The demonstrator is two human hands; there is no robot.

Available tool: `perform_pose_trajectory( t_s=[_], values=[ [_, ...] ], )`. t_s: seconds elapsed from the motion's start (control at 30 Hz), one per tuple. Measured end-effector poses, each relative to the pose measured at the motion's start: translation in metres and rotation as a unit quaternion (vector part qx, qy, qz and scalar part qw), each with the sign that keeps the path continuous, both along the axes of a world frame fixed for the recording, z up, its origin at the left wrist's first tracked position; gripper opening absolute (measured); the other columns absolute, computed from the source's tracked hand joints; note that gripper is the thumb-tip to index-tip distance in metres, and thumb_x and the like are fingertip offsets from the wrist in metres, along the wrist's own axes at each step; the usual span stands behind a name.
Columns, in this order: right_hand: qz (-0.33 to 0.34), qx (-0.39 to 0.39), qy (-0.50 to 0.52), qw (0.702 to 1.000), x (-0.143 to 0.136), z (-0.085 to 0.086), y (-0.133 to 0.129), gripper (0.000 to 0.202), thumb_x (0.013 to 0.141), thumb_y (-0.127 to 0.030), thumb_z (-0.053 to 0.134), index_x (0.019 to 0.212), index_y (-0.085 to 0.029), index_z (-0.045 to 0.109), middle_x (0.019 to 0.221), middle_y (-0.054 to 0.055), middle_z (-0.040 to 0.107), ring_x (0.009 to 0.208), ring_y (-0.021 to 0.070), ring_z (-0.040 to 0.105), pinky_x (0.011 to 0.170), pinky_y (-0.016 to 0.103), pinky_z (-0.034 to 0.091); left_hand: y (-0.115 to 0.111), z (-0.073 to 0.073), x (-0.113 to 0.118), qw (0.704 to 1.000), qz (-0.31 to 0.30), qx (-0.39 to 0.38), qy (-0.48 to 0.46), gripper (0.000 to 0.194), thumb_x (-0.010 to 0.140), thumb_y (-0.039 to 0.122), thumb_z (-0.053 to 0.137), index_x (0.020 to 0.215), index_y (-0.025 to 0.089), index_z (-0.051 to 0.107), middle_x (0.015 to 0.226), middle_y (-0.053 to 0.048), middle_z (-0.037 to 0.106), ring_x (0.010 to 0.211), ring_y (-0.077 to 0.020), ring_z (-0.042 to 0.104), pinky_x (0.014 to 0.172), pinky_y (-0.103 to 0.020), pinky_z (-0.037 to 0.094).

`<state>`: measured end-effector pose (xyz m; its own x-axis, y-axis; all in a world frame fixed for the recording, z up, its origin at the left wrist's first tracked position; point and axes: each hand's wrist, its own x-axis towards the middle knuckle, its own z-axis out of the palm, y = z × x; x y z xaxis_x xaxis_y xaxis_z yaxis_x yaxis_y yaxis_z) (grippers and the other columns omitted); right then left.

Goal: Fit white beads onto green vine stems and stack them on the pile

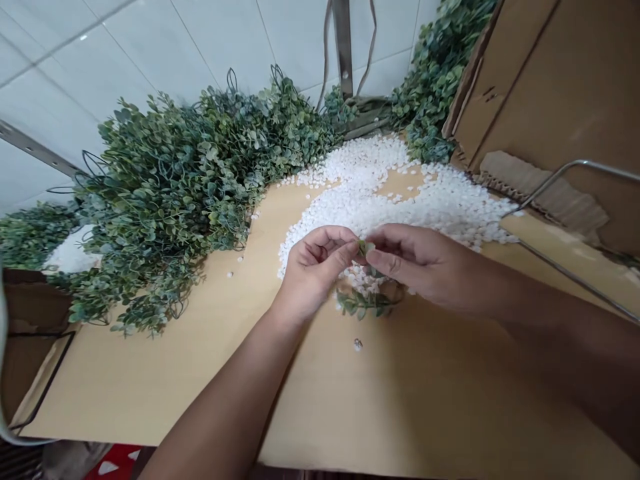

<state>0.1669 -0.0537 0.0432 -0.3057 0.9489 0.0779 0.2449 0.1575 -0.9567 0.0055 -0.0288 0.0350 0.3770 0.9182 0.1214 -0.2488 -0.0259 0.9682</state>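
Forearms (225, 393), fingers (345, 257) around green sprig (365, 249).

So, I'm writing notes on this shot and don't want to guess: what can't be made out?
All in the head view:
- Middle of the leafy sprig: covered by fingertips of the left hand and right hand.
- Material of the white pieces: too small to tell.
- Full cardboard box, right: cut off by the picture's edge.
- Rest of the red patterned item: hidden by the tabletop and bottom edge.
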Motion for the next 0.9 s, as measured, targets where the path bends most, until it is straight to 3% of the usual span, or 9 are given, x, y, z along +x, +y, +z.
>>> perform_pose_trajectory(
  t_s=[0.17,0.37,0.43,0.5,0.57,0.63,0.8,0.9],
  values=[
    [0.044,-0.008,-0.006,0.999,-0.003,0.0,-0.002,0.024,0.081,-0.036,0.051,0.066,-0.017,0.049,0.065,0.002,0.054,0.057,0.0112,0.048,0.05,0.024,0.036,-0.002,0.005,-0.001,0.984,0.054,0.135,0.101,0.005,0.066,0.017,0.071,0.068,0.016,0.066,0.07,0.0,0.058,0.064,-0.0096,0.053,0.061,-0.022,0.043],
    [-0.011,0.041,-0.025,0.999,0.004,0.005,0.002,0.023,0.082,-0.025,0.05,0.061,-0.018,0.052,0.055,-0.001,0.046,0.049,0.009,0.038,0.044,0.024,0.027,-0.003,0.02,-0.017,0.939,0.055,0.226,0.253,0.002,0.07,0.014,0.066,0.069,0.015,0.064,0.072,-0.002,0.058,0.064,-0.0106,0.051,0.057,-0.023,0.04],
    [-0.049,0.044,-0.015,0.998,0.007,0.008,0.003,0.024,0.083,-0.027,0.05,0.06,-0.018,0.053,0.052,-0.001,0.044,0.046,0.0091,0.035,0.042,0.025,0.025,-0.013,0.027,-0.026,0.911,0.019,0.233,0.338,0.002,0.072,0.017,0.065,0.073,0.015,0.065,0.07,-0.002,0.06,0.061,-0.0107,0.052,0.055,-0.022,0.04],
    [-0.083,0.044,-0.004,0.996,0.01,0.011,0.004,0.023,0.083,-0.029,0.051,0.063,-0.018,0.057,0.05,-0.001,0.043,0.044,0.0091,0.033,0.041,0.025,0.022,-0.028,0.03,-0.034,0.873,-0.066,0.253,0.411,0.005,0.073,0.017,0.065,0.078,0.016,0.067,0.075,-0.004,0.064,0.067,-0.012,0.056,0.06,-0.023,0.043],
    [-0.102,0.047,-0.002,0.994,0.012,0.013,0.004,0.022,0.083,-0.029,0.052,0.066,-0.018,0.061,0.049,-0.001,0.041,0.043,0.0088,0.03,0.04,0.025,0.02,-0.044,0.028,-0.037,0.83,-0.135,0.273,0.467,0.009,0.076,0.015,0.061,0.082,0.018,0.068,0.085,-0.005,0.065,0.077,-0.0138,0.059,0.068,-0.024,0.045],
    [-0.101,0.051,-0.007,0.994,0.012,0.015,0.002,0.022,0.082,-0.027,0.052,0.066,-0.017,0.062,0.047,-0.002,0.038,0.042,0.0079,0.028,0.039,0.025,0.019,-0.058,0.021,-0.035,0.804,-0.154,0.287,0.497,0.013,0.078,0.013,0.058,0.085,0.018,0.067,0.088,-0.005,0.065,0.079,-0.0146,0.06,0.069,-0.025,0.046],
    [-0.056,0.072,0.001,0.996,0.008,0.018,-0.002,0.022,0.08,-0.021,0.051,0.061,-0.013,0.06,0.044,-0.005,0.033,0.041,0.0053,0.028,0.039,0.021,0.023,-0.071,0.001,-0.022,0.802,-0.099,0.306,0.503,0.016,0.079,0.008,0.051,0.078,0.015,0.065,0.08,-0.005,0.065,0.069,-0.0136,0.059,0.062,-0.025,0.046],
    [-0.028,0.077,0.001,0.997,0.006,0.019,-0.004,0.022,0.079,-0.021,0.049,0.061,-0.013,0.059,0.043,-0.006,0.031,0.042,0.0054,0.031,0.04,0.02,0.025,-0.062,-0.002,-0.021,0.833,-0.064,0.294,0.465,0.016,0.079,0.01,0.051,0.073,0.016,0.064,0.077,-0.005,0.066,0.069,-0.0134,0.059,0.064,-0.026,0.046]
  ],
)
